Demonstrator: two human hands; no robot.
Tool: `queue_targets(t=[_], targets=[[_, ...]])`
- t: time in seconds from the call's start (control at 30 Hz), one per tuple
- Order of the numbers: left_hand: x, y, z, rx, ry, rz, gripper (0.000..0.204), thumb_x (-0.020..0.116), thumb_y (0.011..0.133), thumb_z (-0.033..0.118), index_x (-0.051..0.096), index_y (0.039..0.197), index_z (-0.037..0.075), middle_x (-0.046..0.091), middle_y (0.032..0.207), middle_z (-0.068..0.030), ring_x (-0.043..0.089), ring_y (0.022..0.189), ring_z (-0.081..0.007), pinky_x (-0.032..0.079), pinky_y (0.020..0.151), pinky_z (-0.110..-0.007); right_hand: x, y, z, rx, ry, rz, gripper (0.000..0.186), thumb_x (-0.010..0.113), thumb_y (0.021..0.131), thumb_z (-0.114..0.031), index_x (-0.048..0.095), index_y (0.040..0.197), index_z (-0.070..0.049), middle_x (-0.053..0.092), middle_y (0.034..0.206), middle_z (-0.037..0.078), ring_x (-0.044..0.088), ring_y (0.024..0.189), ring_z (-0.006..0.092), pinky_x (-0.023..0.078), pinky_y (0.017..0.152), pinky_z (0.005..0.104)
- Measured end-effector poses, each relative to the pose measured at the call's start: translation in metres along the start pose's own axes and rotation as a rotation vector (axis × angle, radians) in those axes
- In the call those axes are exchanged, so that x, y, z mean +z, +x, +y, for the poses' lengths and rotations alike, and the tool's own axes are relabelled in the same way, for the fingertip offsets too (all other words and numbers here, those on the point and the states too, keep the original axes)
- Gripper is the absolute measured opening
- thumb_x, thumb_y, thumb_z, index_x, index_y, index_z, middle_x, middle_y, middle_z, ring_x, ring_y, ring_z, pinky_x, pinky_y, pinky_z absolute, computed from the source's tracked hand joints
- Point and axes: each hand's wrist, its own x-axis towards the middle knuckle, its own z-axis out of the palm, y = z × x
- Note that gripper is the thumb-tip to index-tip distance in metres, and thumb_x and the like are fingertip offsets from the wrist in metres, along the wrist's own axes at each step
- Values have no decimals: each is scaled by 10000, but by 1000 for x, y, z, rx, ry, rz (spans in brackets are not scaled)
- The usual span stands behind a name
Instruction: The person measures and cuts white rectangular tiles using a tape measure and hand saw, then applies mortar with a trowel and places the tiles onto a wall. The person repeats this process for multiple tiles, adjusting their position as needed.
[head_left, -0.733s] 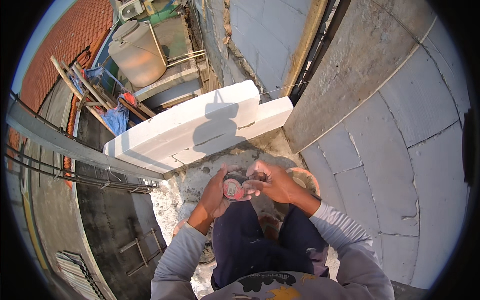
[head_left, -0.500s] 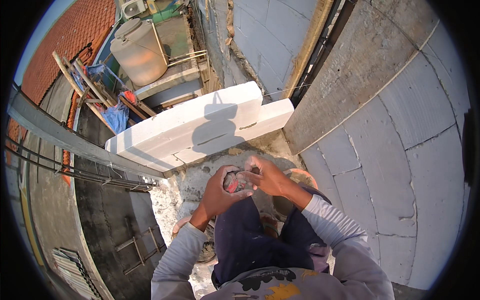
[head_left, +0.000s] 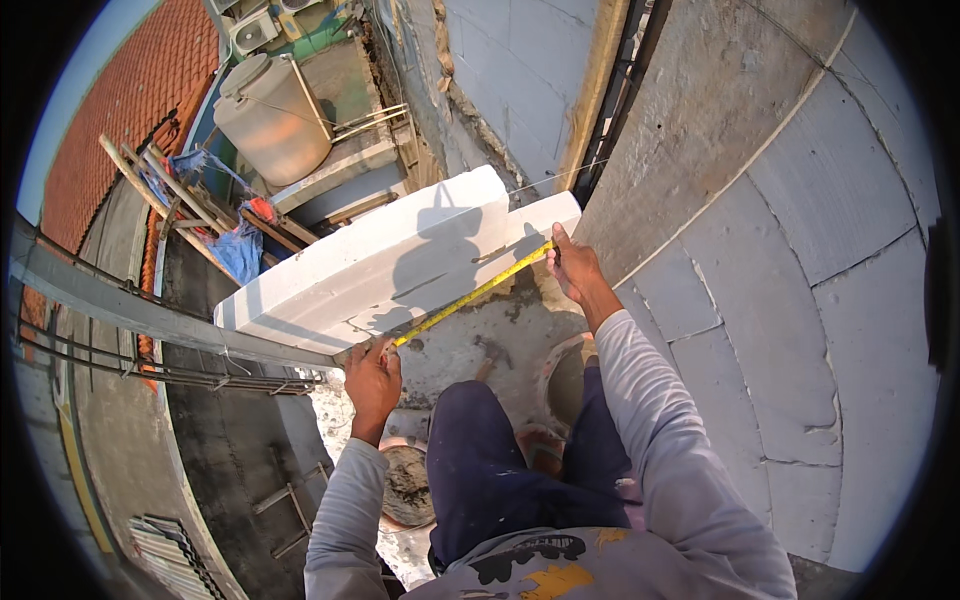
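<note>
A yellow tape measure blade (head_left: 475, 294) is stretched between my two hands, slanting up to the right along the low wall of white blocks (head_left: 345, 270). My left hand (head_left: 373, 388) is closed at the blade's lower left end; the case there is mostly hidden by the fingers. At the upper right end, my right hand (head_left: 576, 268) pinches the blade's tip close to the right end of the block wall. The blade runs straight, just in front of the wall's near face.
A tool with a wooden handle (head_left: 484, 370) lies on the rough floor before my knees. One bucket (head_left: 551, 372) stands by my right leg, another with grey mortar (head_left: 408, 487) at my left. A grey block wall (head_left: 740, 330) rises on the right; a drop lies left.
My hands, earlier close together around the tape measure, have moved apart. The right went up and right, the left slightly left, and the yellow blade is now drawn out between them.
</note>
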Motion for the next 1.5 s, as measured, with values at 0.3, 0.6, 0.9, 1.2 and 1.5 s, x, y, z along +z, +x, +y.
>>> queue_targets(t=[0.3, 0.6, 0.9, 1.2, 1.5], targets=[[20, 49, 43, -119, 143, 39, 292, 665, 927, 275, 737, 1199, 198, 620, 1078, -174, 604, 985, -407, 527, 835, -518, 7, 41, 23, -67, 131, 54, 276, 646, 1040, -313, 638, 1053, -38, 607, 940, 48, 587, 839, 128, 573, 775, 275], [28, 51, 46, -125, 168, 300, 234, 681, 939, 301, 771, 1134, 208, 580, 1144, -156, 582, 1016, -396, 527, 826, -512, -14, 100, 11, -113, 263, 10, 221, 676, 1025, -271, 654, 986, -55, 587, 793, 3, 540, 660, 88, 484, 587, 222], [49, 72, 85, -155, 146, 362, 245, 680, 941, 298, 761, 1164, 238, 550, 1195, -166, 565, 1086, -396, 534, 826, -517, -17, 108, 1, -52, 430, -90, 226, 551, 1087, -232, 659, 1210, -77, 632, 939, 14, 566, 734, 89, 516, 634, 229], [56, 84, 103, -216, 132, 338, 252, 675, 948, 288, 763, 1179, 243, 540, 1185, -158, 558, 1090, -389, 522, 858, -512, -24, 125, 6, -43, 550, -131, 214, 537, 1092, -236, 648, 1181, -76, 665, 1003, 42, 572, 736, 92, 521, 646, 234], [65, 87, 104, -201, 112, 344, 233, 673, 949, 287, 778, 1154, 250, 541, 1163, -140, 557, 1072, -376, 501, 895, -505, -26, 121, -2, -53, 560, -111, 284, 500, 1106, -228, 615, 1291, -46, 642, 1029, 67, 549, 753, 96, 535, 638, 222]])
